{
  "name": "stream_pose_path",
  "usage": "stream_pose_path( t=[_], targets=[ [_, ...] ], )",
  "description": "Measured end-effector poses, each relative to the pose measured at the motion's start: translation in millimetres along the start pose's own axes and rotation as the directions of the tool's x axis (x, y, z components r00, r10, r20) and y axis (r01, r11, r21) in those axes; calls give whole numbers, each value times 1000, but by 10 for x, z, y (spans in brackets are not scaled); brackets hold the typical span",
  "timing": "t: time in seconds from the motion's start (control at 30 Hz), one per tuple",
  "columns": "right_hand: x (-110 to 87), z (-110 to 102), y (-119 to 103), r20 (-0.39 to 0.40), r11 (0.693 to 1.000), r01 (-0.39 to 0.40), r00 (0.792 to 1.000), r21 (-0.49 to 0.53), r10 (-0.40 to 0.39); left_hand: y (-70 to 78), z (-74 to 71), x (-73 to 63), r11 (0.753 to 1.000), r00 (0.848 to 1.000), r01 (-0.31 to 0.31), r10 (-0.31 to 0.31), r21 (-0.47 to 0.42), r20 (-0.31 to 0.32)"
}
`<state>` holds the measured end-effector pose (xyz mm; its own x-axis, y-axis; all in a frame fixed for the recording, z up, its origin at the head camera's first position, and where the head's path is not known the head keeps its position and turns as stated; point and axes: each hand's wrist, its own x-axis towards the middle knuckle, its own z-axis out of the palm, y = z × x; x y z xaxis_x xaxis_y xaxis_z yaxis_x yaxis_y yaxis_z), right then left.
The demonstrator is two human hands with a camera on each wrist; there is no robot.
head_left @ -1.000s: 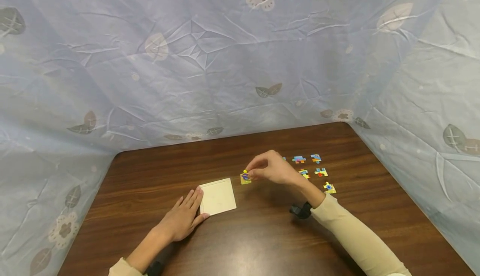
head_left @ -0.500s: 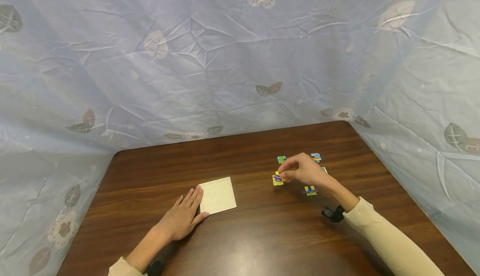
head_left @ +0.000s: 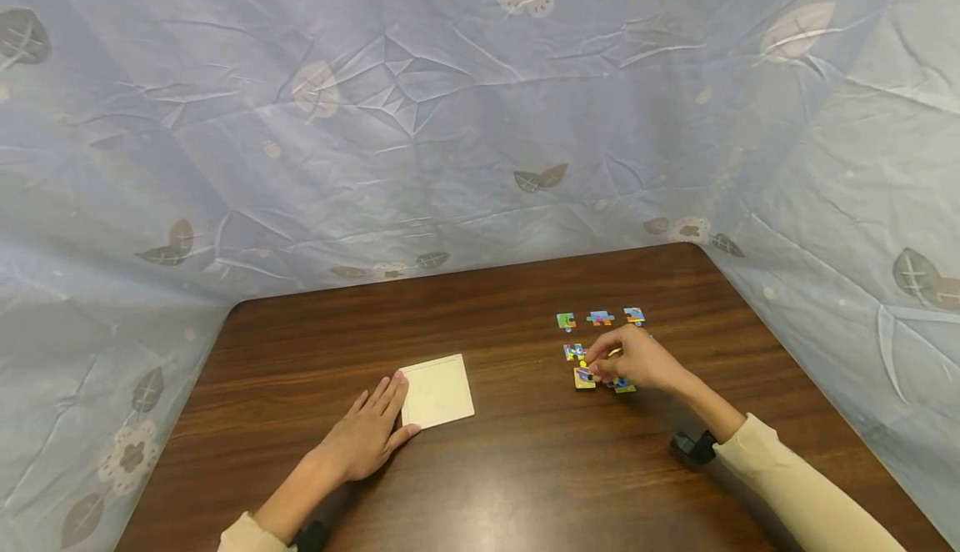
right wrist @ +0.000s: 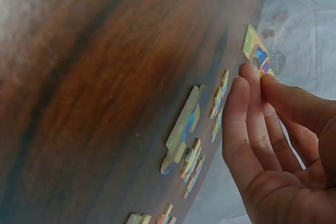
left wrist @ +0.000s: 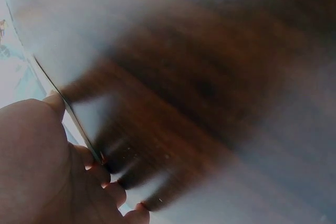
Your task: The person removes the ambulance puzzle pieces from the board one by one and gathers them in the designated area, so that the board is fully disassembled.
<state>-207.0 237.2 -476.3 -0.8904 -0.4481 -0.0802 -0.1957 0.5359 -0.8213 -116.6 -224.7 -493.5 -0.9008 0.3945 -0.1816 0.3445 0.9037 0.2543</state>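
Observation:
Between the thumb and fingertips of my right hand (head_left: 637, 360) is a jigsaw piece (head_left: 583, 378), yellow with a purple pattern. In the right wrist view this jigsaw piece (right wrist: 254, 45) is pinched by one side, up off the table. Close around it in the head view lie a multicoloured piece (head_left: 574, 352) behind and a yellow piece with a blue spot (head_left: 624, 386) to its right, partly covered by the fingers. My left hand (head_left: 371, 435) lies flat with straight fingers at the left edge of a square cream puzzle tray (head_left: 438, 391); the thumb touches its near corner.
Behind the right hand is a row of jigsaw pieces: green (head_left: 565, 321), blue (head_left: 600, 318) and another blue one (head_left: 633, 315). More pieces are hidden by that hand. The brown wooden table (head_left: 322, 327) meets a patterned cloth (head_left: 450, 160) at its back and sides.
The right hand has moved right with the pinched jigsaw piece, from beside the tray to among the other pieces, also slightly nearer. The left hand and tray have stayed in place.

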Motion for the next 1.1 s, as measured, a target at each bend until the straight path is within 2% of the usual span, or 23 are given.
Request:
stream_pose_path(
  t=[0.23,0.67,0.8,1.1],
  targets=[
    [16,54,4,0,999,-36,999,-31,36,8,5,10,1000,1000,2,-2,-4,16],
    [87,105,-52,-54,984,-63,997,-168,55,11,2,5,1000,1000,5,-5,-3,8],
    [103,91,-89,-51,978,-49,998,-203,39,8,2,12,1000,1000,0,0,3,-3],
    [94,117,-93,-22,978,-29,999,-209,25,-4,11,5,1000,1000,4,-4,0,4]
  ],
)
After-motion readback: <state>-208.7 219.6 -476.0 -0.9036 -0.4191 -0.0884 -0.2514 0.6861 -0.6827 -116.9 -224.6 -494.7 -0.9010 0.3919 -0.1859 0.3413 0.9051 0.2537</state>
